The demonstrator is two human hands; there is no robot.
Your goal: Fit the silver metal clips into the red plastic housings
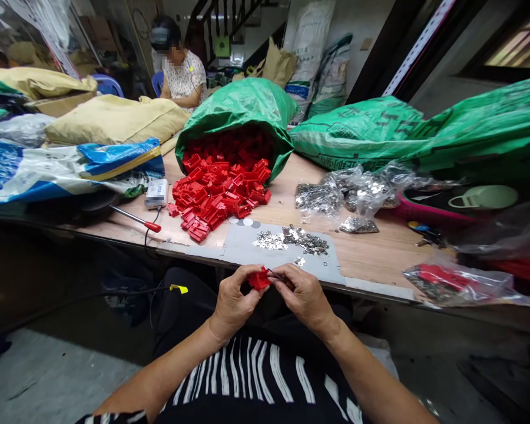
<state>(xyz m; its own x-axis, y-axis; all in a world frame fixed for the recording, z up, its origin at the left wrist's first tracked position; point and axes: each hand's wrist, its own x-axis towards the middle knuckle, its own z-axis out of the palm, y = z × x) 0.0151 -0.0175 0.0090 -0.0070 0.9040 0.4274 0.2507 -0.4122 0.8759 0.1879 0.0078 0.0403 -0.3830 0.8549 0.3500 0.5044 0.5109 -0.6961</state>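
My left hand (234, 297) is closed around a small red plastic part (259, 279), held just below the table's front edge. My right hand (302, 294) is pinched on a thin dark tool (277, 275) whose tip touches the red part. Above the hands, a grey mat (247, 250) on the table carries small piles of shiny metal pieces (291, 238). Behind it, a heap of the same red parts (221, 191) spills out of an open green sack (242, 106).
A wooden table (380, 247) holds clear bags of metal pieces (357, 191), a red-handled screwdriver (136, 219), a small white box (156, 193), green sacks (424, 132) and tan sacks (115, 118). Another person (181, 68) sits at the far side.
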